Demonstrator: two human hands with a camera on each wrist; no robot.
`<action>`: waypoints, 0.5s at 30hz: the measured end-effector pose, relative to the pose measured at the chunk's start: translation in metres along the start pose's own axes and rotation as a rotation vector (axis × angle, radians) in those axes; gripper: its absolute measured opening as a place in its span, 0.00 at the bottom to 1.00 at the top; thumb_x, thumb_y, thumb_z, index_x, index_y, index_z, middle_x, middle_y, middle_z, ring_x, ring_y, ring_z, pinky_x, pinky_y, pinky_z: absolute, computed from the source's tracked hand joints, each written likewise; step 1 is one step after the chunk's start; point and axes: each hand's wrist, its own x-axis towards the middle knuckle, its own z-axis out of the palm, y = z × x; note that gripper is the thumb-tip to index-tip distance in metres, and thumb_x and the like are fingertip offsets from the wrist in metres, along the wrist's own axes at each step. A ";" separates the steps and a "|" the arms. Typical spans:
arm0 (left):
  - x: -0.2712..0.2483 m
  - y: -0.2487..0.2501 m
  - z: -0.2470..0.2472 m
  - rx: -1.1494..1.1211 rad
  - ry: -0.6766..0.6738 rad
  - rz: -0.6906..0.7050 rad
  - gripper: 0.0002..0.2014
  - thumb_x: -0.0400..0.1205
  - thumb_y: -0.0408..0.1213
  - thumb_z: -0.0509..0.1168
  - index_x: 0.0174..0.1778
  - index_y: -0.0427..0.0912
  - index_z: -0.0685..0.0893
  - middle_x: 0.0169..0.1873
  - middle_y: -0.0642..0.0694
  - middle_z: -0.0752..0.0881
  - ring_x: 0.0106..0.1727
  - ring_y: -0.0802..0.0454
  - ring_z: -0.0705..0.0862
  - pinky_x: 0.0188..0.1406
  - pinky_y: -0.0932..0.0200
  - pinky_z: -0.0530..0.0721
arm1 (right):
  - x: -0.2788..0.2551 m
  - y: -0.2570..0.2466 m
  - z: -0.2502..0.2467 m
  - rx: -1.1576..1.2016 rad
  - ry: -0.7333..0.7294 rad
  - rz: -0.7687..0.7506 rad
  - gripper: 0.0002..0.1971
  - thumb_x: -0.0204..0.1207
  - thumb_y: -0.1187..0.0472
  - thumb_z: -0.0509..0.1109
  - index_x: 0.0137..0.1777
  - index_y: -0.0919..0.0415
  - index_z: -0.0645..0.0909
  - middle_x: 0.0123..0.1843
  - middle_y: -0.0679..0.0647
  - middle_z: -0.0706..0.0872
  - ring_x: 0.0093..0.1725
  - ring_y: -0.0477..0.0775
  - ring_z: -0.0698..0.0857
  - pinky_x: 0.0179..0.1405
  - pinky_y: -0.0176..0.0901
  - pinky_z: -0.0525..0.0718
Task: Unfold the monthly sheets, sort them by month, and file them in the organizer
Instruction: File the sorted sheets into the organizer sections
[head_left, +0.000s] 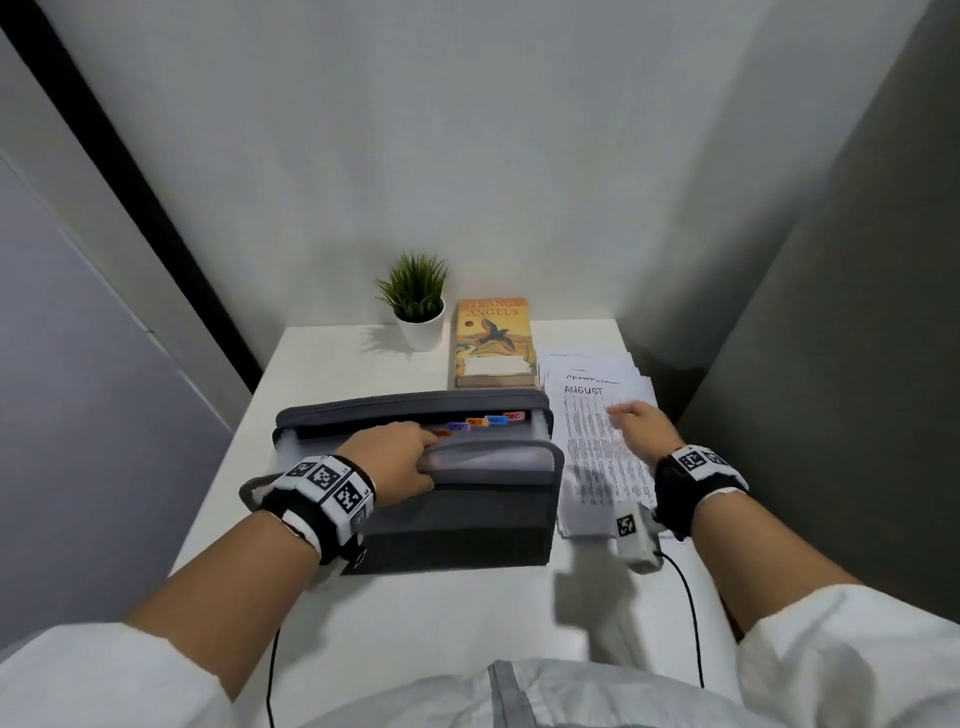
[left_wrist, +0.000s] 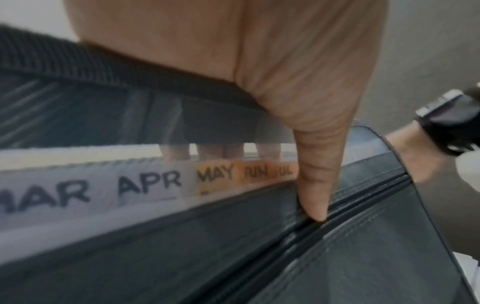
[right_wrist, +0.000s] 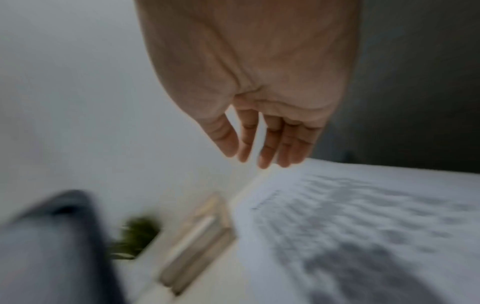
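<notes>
both hands are at work: the left hand (head_left: 396, 453) grips the front wall of the grey fabric accordion organizer (head_left: 467, 525) near the counter's (head_left: 441, 623) middle, fingers hooked inside by the tabs and thumb pressed outside, spreading a pocket; the right hand (head_left: 641, 423) hovers with loose, straight fingers, holding nothing, over the stack of white printed monthly sheets (head_left: 597, 452) topped "august" at the right edge. risks, i'd judge: lifting two sheets together, or the held pocket slipping so august lands behind the wrong tab.
</notes>
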 end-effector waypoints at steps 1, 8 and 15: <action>0.002 0.001 0.001 -0.003 0.011 -0.001 0.17 0.75 0.54 0.68 0.58 0.54 0.81 0.54 0.52 0.80 0.53 0.50 0.82 0.44 0.56 0.77 | 0.008 0.024 -0.010 -0.093 -0.007 0.114 0.13 0.81 0.66 0.61 0.60 0.71 0.83 0.55 0.62 0.85 0.49 0.55 0.81 0.48 0.42 0.75; 0.012 -0.001 0.000 -0.010 0.011 -0.050 0.18 0.76 0.54 0.68 0.59 0.52 0.81 0.54 0.54 0.79 0.57 0.50 0.81 0.47 0.56 0.78 | 0.010 0.133 -0.037 -0.292 -0.020 0.588 0.18 0.77 0.65 0.68 0.64 0.76 0.77 0.60 0.69 0.84 0.58 0.67 0.84 0.62 0.55 0.82; 0.011 0.000 -0.002 -0.049 0.001 -0.090 0.26 0.77 0.54 0.69 0.72 0.57 0.77 0.67 0.55 0.81 0.65 0.50 0.80 0.59 0.54 0.80 | 0.013 0.141 -0.040 -0.092 0.001 0.628 0.12 0.71 0.58 0.72 0.47 0.68 0.83 0.43 0.63 0.86 0.45 0.65 0.86 0.60 0.57 0.83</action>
